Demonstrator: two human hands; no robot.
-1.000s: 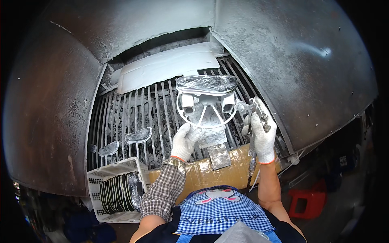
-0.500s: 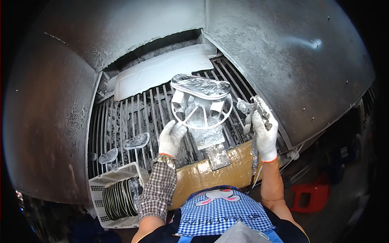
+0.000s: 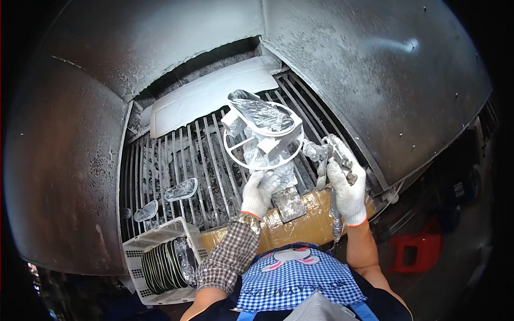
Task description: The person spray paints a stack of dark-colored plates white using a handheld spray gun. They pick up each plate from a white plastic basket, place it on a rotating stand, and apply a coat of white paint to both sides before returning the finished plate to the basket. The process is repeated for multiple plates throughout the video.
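My gloved left hand (image 3: 259, 192) is at the near rim of a white spoked wheel (image 3: 233, 159), its fingers closed against it. On top of the wheel, a shoe sole (image 3: 263, 115) with a white edge and a film-covered middle lies at a slant on white blocks. Beneath is a coated stand (image 3: 289, 179), with a grey metal plate (image 3: 289, 204) sticking out toward me. My gloved right hand (image 3: 348, 190) grips a spray gun (image 3: 325, 152) crusted with grey coating, right of the wheel. Its nozzle end points left toward the sole; the trigger is partly hidden by my fingers.
Metal bars (image 3: 206, 144) form a grate under the wheel, with two film-covered soles (image 3: 181, 189) lying at left. A white basket (image 3: 136, 270) holds several stacked soles (image 3: 163, 266). A pale sheet (image 3: 211, 93) lies behind; dark panels (image 3: 375, 91) enclose the sides. A taped carton (image 3: 316, 214) sits in front.
The wheel and sole have turned, so the sole now slants down to the right. My left hand has moved right along the near rim. The spray gun has shifted slightly left.
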